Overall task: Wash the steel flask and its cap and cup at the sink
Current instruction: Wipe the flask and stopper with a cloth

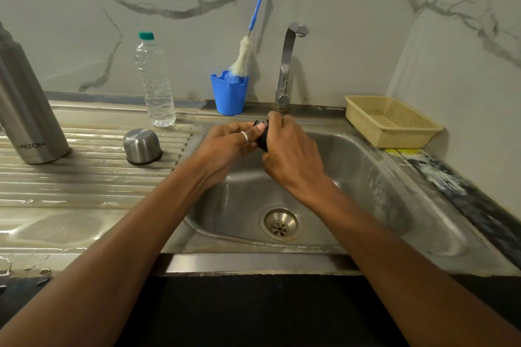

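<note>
A person's left hand (pixel 228 146) and right hand (pixel 294 156) curl their fingers around the black cap (pixel 261 141) above the sink (pixel 352 158), with the steel flask (pixel 26 110) and inverted cup (pixel 141 145) on the drainboard (pixel 84 183).

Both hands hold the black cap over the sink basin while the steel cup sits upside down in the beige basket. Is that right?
Not quite. The head view shows the steel cup upside down on the ribbed draining board, not in the basket. The rest stands.
</note>
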Demonstrator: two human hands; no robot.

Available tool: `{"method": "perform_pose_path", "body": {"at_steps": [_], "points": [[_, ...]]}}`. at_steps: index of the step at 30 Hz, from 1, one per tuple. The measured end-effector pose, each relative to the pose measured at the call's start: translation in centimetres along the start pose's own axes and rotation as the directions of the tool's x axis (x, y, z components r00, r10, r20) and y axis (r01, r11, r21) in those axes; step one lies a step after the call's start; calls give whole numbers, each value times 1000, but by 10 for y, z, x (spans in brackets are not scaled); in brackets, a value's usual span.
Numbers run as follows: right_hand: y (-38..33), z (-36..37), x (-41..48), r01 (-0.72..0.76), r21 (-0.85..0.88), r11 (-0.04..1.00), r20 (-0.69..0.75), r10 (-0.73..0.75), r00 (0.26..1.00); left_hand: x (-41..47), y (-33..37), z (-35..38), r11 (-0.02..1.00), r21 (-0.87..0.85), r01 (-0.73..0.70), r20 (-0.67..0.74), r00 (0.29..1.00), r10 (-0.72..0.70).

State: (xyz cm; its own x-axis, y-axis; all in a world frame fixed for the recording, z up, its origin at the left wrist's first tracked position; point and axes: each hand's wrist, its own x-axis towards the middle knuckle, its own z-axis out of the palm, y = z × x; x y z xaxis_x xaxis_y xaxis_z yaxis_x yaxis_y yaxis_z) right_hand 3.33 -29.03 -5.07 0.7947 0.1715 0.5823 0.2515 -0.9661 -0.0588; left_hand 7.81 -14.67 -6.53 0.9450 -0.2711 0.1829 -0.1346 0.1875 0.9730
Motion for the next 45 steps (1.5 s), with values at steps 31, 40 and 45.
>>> {"method": "perform_pose_path", "body": {"at_steps": [31, 40, 45], "points": [[13, 8, 6, 22, 341, 940, 173, -85, 981, -3, 7, -1, 992, -123, 10, -17, 1000, -12], [37, -8, 15, -397, 699, 595, 506, -19, 862, -1, 8, -6, 990, 124, -61, 105, 993, 48], [30, -8, 14, -183, 459, 869, 267, 62, 962, 0, 13, 0, 967, 252, -41, 44, 999, 31]]}}
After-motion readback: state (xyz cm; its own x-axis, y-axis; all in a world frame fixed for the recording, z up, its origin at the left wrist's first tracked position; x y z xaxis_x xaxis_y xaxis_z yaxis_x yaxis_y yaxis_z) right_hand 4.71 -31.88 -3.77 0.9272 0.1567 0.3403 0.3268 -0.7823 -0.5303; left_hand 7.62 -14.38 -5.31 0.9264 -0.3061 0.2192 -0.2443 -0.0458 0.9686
